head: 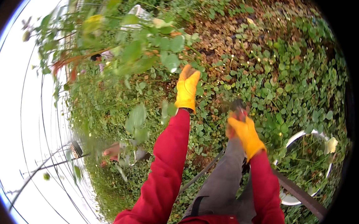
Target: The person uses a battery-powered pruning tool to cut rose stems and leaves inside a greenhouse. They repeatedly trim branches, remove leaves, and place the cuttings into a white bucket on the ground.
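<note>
My left hand (187,89), in a yellow work glove, reaches in among the foliage at mid-view with its fingers curled. A leafy stem (171,60), blurred in part, passes close by its fingertips; whether the fingers grip the stem cannot be made out. Lower and to the right, my right hand (248,136), gloved the same way, is closed around hand pruners (240,111) with red on the handles. Motion blurs the pruners, so their blades are unclear. Low green leaves lie under both hands.
On the right stands a white bucket (290,200) holding cut green stems, with a pale flower (331,145) at its rim. A dark bar (299,193) crosses before it. Brown dry leaves (215,36) cover ground ahead. A person (102,57) is among plants at left.
</note>
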`<state>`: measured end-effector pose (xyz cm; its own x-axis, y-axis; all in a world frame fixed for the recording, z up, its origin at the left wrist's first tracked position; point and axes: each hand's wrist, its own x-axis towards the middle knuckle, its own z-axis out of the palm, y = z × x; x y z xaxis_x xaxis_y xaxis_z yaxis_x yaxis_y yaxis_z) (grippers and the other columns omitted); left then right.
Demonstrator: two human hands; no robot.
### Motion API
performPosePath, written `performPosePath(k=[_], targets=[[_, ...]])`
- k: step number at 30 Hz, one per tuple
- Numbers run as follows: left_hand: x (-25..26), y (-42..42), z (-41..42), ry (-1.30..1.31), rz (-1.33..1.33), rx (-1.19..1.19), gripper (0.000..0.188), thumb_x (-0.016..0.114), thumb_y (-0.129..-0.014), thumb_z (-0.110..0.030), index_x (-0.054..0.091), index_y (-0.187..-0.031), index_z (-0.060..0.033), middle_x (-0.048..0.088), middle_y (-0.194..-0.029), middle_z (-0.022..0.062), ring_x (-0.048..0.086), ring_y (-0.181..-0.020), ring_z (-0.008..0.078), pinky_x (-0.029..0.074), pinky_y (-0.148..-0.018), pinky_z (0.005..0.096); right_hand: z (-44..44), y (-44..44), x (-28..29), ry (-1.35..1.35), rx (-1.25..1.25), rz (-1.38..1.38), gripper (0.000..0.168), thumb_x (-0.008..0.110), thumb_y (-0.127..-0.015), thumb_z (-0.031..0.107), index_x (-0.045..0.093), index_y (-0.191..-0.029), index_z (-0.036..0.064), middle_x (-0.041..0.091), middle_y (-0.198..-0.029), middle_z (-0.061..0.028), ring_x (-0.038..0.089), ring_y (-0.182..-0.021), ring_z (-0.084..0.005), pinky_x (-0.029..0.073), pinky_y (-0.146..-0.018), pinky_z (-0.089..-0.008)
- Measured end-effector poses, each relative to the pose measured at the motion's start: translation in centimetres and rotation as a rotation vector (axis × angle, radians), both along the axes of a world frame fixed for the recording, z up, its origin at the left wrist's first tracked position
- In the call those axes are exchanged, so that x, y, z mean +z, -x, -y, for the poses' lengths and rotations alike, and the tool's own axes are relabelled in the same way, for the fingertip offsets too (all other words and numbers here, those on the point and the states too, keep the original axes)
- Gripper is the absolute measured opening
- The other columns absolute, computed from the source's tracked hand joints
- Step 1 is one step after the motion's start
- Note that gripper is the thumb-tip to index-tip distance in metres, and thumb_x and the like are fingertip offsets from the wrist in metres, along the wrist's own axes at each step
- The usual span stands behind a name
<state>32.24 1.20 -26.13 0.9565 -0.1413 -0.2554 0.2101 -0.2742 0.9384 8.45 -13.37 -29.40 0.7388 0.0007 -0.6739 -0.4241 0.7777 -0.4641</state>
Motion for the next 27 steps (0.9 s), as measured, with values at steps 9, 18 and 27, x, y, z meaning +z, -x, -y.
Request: performPosePath(k=[9, 18, 27], targets=[[-3.2, -8.3, 3.1, -0.043, 0.049, -0.05, 0.08, 0.077, -0.102, -0.035, 0.041, -0.166, -0.004, 0.052, -0.162, 0.014, 0.054, -0.143, 0.0266, 0.048, -0.112, 0.0422, -2.8, -17.6, -8.3, -0.264, 0.225, 0.029, 0.024, 0.075, -0.095, 0.014, 0.065, -0.112, 0.0, 0.071, -0.09, -0.0119, 0.074, -0.073, -0.0238, 0.061, -0.06, -0.0374], [-3.0, -11.5, 2.2, -0.148, -0.012, -0.071, 0.071, 0.068, -0.107, -0.037, 0.043, -0.164, -0.0033, 0.057, -0.155, 0.0154, 0.061, -0.138, 0.0321, 0.05, -0.112, 0.0419, -4.8, -23.5, -12.4, -0.324, 0.195, 0.014, 0.026, 0.077, -0.093, 0.017, 0.062, -0.108, 0.003, 0.071, -0.093, -0.0107, 0.077, -0.087, -0.0269, 0.061, -0.06, -0.0347], [-3.6, -10.6, 3.2, -0.123, 0.076, -0.107, 0.072, 0.065, -0.108, -0.032, 0.036, -0.168, -0.0064, 0.051, -0.161, 0.0184, 0.057, -0.142, 0.0337, 0.046, -0.117, 0.0424, -4.8, -24.8, -14.1, -0.393, 0.111, 0.057, 0.034, 0.081, -0.093, 0.013, 0.067, -0.117, -0.005, 0.073, -0.104, -0.0143, 0.077, -0.094, -0.0273, 0.066, -0.082, -0.0398]])
